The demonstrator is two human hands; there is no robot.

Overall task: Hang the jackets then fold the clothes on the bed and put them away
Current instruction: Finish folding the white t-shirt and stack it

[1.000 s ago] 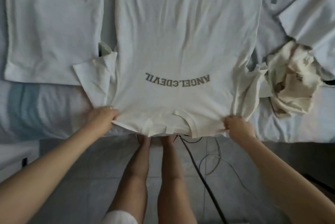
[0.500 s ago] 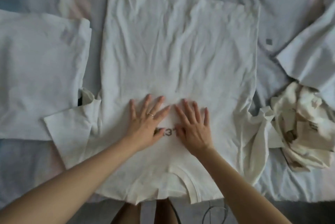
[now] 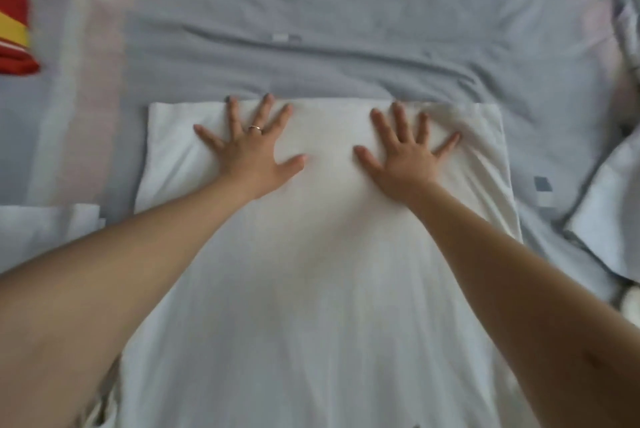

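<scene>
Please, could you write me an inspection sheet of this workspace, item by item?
Surface: bed sheet, grey-blue and wrinkled.
Job's things: white garment spread flat on the sheet; folded garment, also white, at the left edge; pale garment at the right edge.
Clutter: red and yellow item at the far left, too blurred to name.
Grips: left hand and right hand lie flat on the white garment near its far edge, fingers spread, holding nothing; ring on the left hand.
Cables: nothing seen.
Surroundings: nothing seen beyond the bed.
</scene>
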